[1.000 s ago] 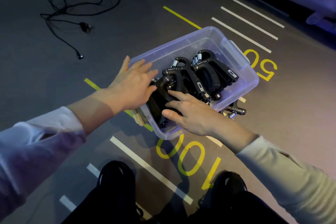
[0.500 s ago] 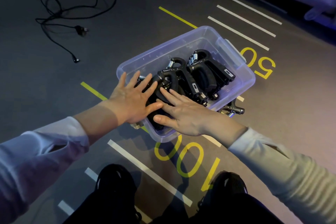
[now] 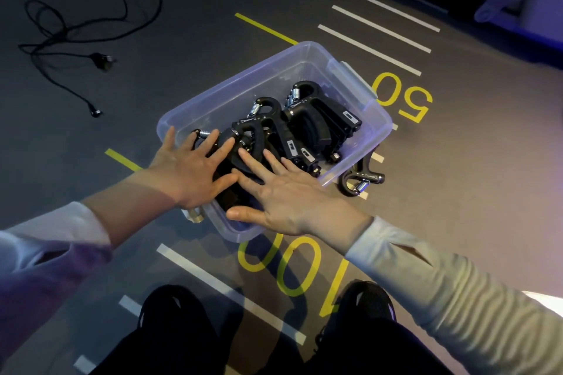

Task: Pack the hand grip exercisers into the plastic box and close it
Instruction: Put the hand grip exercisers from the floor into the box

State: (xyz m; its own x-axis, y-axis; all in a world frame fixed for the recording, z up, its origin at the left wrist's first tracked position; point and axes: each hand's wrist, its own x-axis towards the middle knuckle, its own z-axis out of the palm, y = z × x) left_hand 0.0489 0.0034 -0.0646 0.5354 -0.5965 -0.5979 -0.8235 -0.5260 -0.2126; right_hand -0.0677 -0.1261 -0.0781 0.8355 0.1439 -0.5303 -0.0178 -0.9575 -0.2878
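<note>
While both hands lie flat side by side, the left hand [image 3: 189, 170] and the right hand [image 3: 286, 195] press with straight, spread fingers on the black hand grip exercisers [image 3: 292, 128] that lie in the clear plastic box [image 3: 377, 131] on the floor. The hands grip nothing. One more exerciser [image 3: 362, 176] lies on the floor just beside the box, at its right side. Yellow numbers "50" [image 3: 402, 97] and "100" [image 3: 292, 268] are painted on the floor. Compared with a second ago, the fingers are flatter and spread wider over the exercisers.
</note>
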